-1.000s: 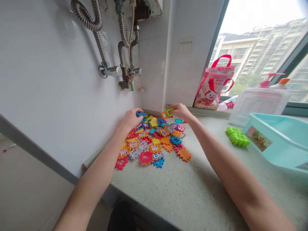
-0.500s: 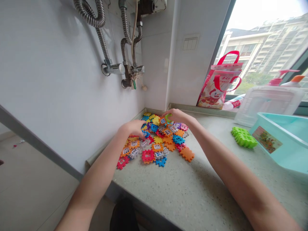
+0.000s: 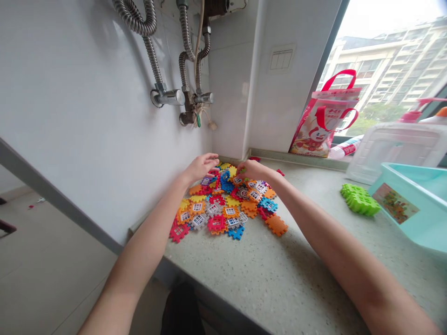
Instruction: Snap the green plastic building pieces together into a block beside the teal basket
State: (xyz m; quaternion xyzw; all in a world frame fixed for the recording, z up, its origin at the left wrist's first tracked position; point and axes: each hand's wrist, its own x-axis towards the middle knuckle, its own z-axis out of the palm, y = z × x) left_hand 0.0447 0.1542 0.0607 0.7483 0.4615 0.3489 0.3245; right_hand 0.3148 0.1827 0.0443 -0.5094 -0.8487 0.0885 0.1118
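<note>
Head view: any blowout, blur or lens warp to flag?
Head view: window sky is blown out at the top right; wide-angle warp bends the wall edges and stretches both forearms; the pile of plastic tiles stays sharp, while the left hand and right hand look slightly soft.

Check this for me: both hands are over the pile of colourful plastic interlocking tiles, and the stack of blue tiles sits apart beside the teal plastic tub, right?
Not quite. The stack of tiles beside the teal plastic tub is lime green, not blue, as the head view shows. The left hand and right hand are over the pile of colourful plastic interlocking tiles.
</note>
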